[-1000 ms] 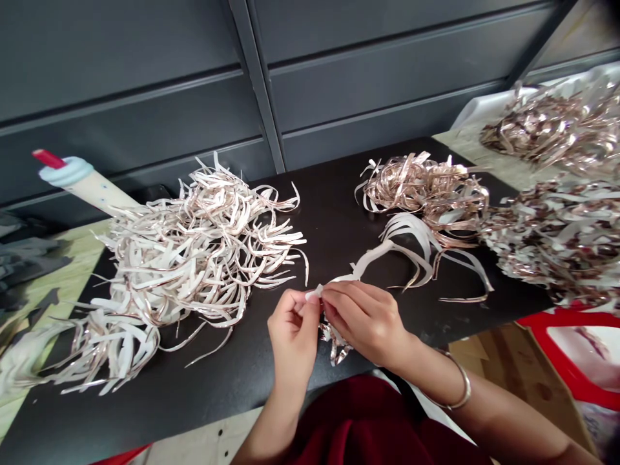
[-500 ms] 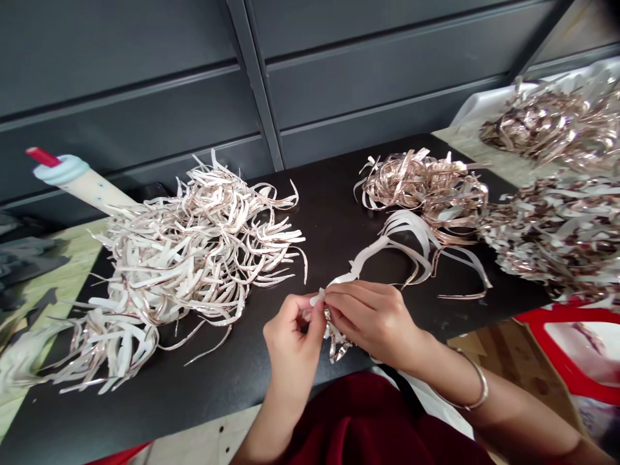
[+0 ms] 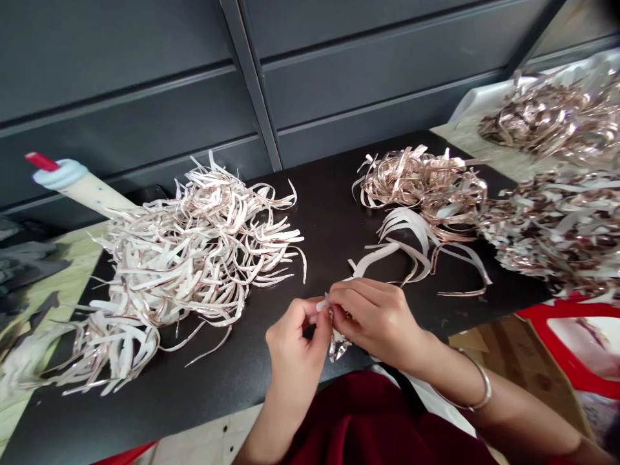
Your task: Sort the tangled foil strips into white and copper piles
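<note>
Close together over the front of the dark table, my two hands pinch a piece of tinsel strip. My left hand is closed, thumb and forefinger on the strip's white end. My right hand is closed on the same strip, its fingertips touching the left ones. Crinkled shiny foil hangs below the right fingers. Beyond the right hand lie loose white and rose-gold strips. To the left spreads a large heap of white-backed fringe strips.
A dark table runs along a grey panelled wall. Rose-gold strips are bunched at the back right, with bigger foil heaps further right. A cream tube with a red tip leans at the back left. A red-edged bag is at lower right.
My hands have shifted very slightly right, still pinching the strip. The white strip beyond my right hand has changed shape, a thin end now sticking out to the left.
</note>
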The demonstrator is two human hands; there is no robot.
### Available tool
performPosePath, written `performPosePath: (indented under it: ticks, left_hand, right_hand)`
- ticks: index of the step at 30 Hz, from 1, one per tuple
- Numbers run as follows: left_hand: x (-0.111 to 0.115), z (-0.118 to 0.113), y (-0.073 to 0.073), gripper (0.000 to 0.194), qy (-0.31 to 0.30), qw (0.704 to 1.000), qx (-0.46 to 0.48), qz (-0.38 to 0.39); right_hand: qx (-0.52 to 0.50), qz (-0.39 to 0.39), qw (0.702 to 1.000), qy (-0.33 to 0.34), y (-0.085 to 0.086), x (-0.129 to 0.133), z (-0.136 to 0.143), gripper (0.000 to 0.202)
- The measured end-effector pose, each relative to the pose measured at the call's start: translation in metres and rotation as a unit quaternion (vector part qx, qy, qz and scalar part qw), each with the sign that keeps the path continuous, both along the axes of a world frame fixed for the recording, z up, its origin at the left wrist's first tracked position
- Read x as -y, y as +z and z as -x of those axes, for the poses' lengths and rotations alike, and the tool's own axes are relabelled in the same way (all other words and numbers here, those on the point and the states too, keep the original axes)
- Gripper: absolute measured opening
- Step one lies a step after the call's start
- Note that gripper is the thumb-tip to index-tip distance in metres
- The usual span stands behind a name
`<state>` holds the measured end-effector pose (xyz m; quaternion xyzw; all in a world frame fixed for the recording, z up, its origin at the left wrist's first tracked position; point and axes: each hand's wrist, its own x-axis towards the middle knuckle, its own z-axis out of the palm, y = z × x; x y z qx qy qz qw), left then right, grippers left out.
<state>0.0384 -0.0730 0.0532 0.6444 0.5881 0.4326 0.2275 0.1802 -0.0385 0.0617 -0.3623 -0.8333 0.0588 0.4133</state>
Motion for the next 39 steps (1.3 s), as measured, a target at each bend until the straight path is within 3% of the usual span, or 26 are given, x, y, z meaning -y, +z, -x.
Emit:
performPosePath:
  ticks: [5,14,18,23,28,34,39]
  left_hand:
    - [0.001,0.000,0.002,0.008,-0.015,1.000,0.009,0.012]
    - [0.001,0.003,0.001,0.008,-0.036,0.999,0.013,0.035]
    - [0.000,0.006,0.002,0.006,-0.046,0.998,0.010,0.032]
    - [0.000,0.007,0.003,0.009,-0.068,0.997,-0.019,0.022]
    - [0.000,0.007,0.006,0.012,-0.087,0.994,-0.048,0.038]
    - [0.000,0.006,0.008,0.015,-0.088,0.993,-0.048,0.060]
    - [-0.001,0.006,0.011,0.016,-0.080,0.992,-0.039,0.089]
  right_hand:
    - [-0.052,0.084,0.995,0.008,0.001,-0.004,-0.004,0.016]
    - [-0.087,0.150,0.984,0.043,-0.007,-0.006,-0.010,0.013]
    - [-0.062,0.160,0.980,0.101,-0.005,-0.007,-0.017,0.009]
    - [0.000,0.125,0.987,0.102,0.002,-0.007,-0.021,0.023]
    - [0.083,0.148,0.976,0.136,0.009,-0.009,-0.023,0.023]
    - [0.095,0.158,0.977,0.105,0.006,-0.007,-0.021,0.021]
    - [0.047,0.191,0.978,0.076,0.000,0.001,-0.016,0.021]
